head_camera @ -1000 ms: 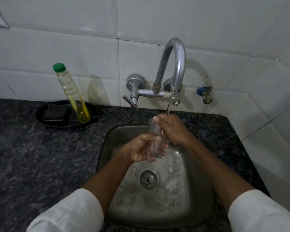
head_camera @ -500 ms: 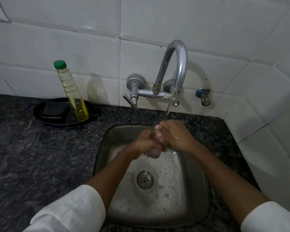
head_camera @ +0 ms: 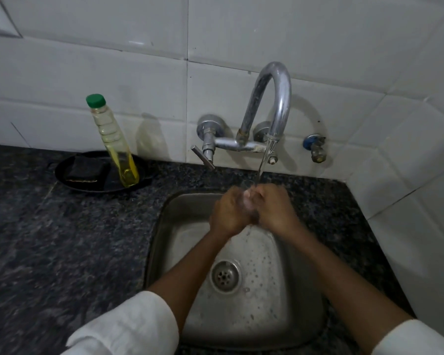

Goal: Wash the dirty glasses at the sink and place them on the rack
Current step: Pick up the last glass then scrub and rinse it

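Both hands are pressed together over the back of the steel sink [head_camera: 305,303], right under the running tap [head_camera: 274,103]. My left hand [head_camera: 228,211] and my right hand [head_camera: 274,208] curl around a clear glass [head_camera: 248,201], of which only a pale blurred sliver shows between the fingers. A thin stream of water [head_camera: 263,162] falls onto the knuckles. The hands are blurred by motion.
A bottle of yellow liquid with a green cap [head_camera: 113,142] stands on a black dish [head_camera: 67,180] with a dark scrub pad [head_camera: 85,170] on the dark stone counter [head_camera: 49,252] at the left. White tiled walls close in behind and on the right. No rack is in view.
My hands have closed in over the glass, which showed plainly in my left hand a second ago, and moved back toward the tap. The camera has drawn back a little.
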